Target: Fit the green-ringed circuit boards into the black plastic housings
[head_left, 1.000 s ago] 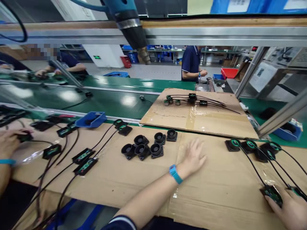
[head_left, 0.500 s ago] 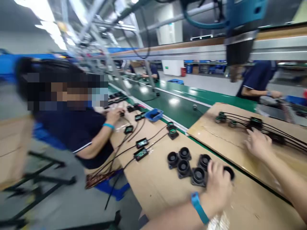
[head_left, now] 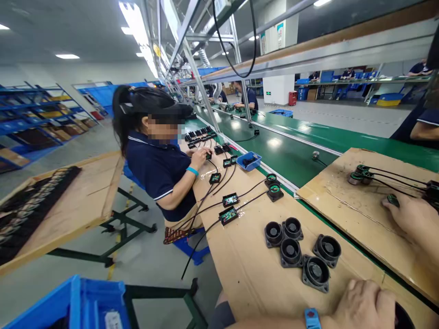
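My left hand (head_left: 365, 304), with a blue band at the wrist, is closed around a black round housing (head_left: 404, 316) at the lower right edge; part of that housing is out of view. Just left of it stand several like housings, open cups on square flanges, such as this black housing (head_left: 316, 272). Over the cardboard at the right, my right hand (head_left: 413, 221) pinches a small round part with a green face (head_left: 393, 199). Near its fingers lie metal-sided round parts (head_left: 356, 177) on black cables, leading to a black box (head_left: 432, 189) at the edge.
A co-worker (head_left: 161, 151) sits at the left, hands on a small part. Between us are open black boxes with circuit boards (head_left: 229, 214), cables and a blue tray (head_left: 249, 161). A green conveyor (head_left: 274, 142) runs behind. A blue crate (head_left: 99, 301) stands lower left.
The view has swung left. My left hand has moved right and nearer with the black housing. The right hand has come away from the black box and now shows a small round part.
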A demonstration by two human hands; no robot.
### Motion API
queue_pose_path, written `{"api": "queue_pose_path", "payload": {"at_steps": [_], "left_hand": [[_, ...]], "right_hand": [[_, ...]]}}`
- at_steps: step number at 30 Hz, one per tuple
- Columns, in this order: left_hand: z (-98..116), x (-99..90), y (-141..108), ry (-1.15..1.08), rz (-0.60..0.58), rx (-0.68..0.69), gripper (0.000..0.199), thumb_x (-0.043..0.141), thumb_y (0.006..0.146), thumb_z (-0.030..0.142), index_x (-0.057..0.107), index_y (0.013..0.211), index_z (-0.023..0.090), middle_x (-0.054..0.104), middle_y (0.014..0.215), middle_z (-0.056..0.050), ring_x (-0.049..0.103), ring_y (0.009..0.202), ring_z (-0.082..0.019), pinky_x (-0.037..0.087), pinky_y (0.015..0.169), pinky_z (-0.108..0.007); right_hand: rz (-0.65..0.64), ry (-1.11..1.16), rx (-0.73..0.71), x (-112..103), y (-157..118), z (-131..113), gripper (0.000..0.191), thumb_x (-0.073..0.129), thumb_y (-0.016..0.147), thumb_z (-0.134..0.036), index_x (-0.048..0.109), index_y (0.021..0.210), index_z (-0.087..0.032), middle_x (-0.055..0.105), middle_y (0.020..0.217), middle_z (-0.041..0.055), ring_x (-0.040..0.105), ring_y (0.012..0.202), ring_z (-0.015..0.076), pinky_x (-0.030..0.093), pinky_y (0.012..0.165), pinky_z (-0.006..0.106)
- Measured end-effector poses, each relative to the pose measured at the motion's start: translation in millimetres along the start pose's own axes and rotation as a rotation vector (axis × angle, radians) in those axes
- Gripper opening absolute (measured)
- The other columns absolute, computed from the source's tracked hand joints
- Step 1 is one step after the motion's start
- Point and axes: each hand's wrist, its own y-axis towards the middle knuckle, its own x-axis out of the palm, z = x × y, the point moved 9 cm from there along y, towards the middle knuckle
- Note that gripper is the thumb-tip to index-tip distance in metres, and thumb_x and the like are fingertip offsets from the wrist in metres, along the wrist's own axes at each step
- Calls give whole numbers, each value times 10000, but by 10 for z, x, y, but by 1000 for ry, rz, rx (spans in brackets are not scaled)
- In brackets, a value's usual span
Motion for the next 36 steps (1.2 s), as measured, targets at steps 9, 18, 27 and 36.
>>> {"api": "queue_pose_path", "payload": {"at_steps": [9, 18, 27, 36], "left_hand": [[-33, -239, 48, -340, -89, -69, 567, 656, 805, 252, 466, 1331, 165, 629, 1207, -181, 601, 1152, -354, 505, 1012, -576], [-20, -277, -114, -347, 1, -23, 661, 720, 798, 248, 432, 1388, 168, 595, 1351, -161, 559, 1294, -308, 444, 1118, -513], [-130, -399, -446, -325, 30, -104, 625, 803, 736, 301, 483, 1259, 180, 630, 1242, -122, 620, 1181, -274, 479, 1059, -473], [157, -458, -452, -270, 34, 174, 446, 696, 867, 307, 540, 1273, 209, 591, 1310, -108, 555, 1277, -254, 438, 1135, -446]], "right_hand": [[-133, 301, 157, -1005, -2705, -60, 323, 691, 802, -495, 745, 1005, -250, 773, 948, 116, 728, 823, 303, 512, 693, 374], [-249, 584, 278, -977, -3836, -893, 504, 794, 787, -312, 629, 1244, -175, 736, 1121, 125, 707, 995, 263, 533, 856, 337], [-173, 748, 195, -876, -3823, -861, 422, 734, 824, -213, 664, 1236, -157, 721, 1185, 143, 685, 1090, 275, 520, 977, 399], [112, 812, 310, -1072, -3865, -781, 384, 728, 834, -276, 688, 1207, -197, 739, 1132, 109, 713, 996, 252, 571, 929, 398]]}}
